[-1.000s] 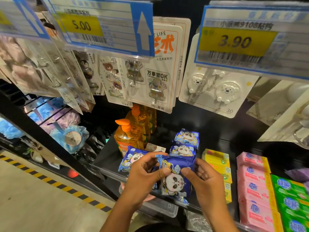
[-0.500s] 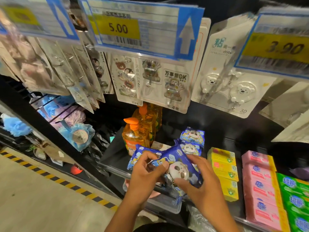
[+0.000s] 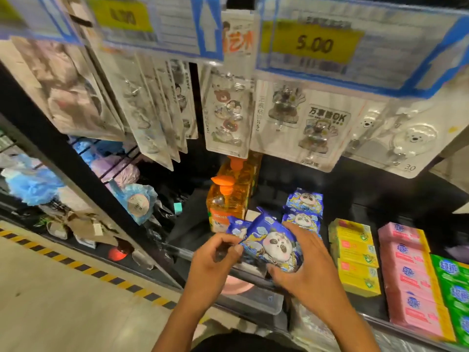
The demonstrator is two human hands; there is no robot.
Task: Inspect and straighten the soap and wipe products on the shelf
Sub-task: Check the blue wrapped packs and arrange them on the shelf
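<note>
A person is standing at a shop shelf (image 3: 355, 199), holding a blue wipe pack (image 3: 272, 246) with a panda face over its near left part, just above the front rail. The pack is sitting tilted, its left end angling toward the far side, and its wrapper is looking soft and glossy. Judging from this, it could be sliding off the front edge toward the floor if either hand were letting go before it is lying flat, since part of it seems to be hanging past the rail. A careless push toward the far side could also be knocking the second blue pack (image 3: 237, 226) just to its left, or nudging the orange pump bottles (image 3: 228, 201) standing close behind. The left hand (image 3: 215, 255) is pinching the pack's left edge between thumb and curled fingers, a narrow grip. The right hand (image 3: 302, 268) is wrapping the pack's right side, fingers spreading over the top and thumb tucking in at the near edge, a wider hold. 2 more panda packs (image 3: 304, 199) are lining up beyond the right hand. To the right, yellow soap boxes (image 3: 355, 252), pink soap bars (image 3: 406, 275) and green packs (image 3: 454, 283) are lying in rows. Above, hook cards (image 3: 314, 128) are hanging under a 5.00 price tag (image 3: 314, 44).
</note>
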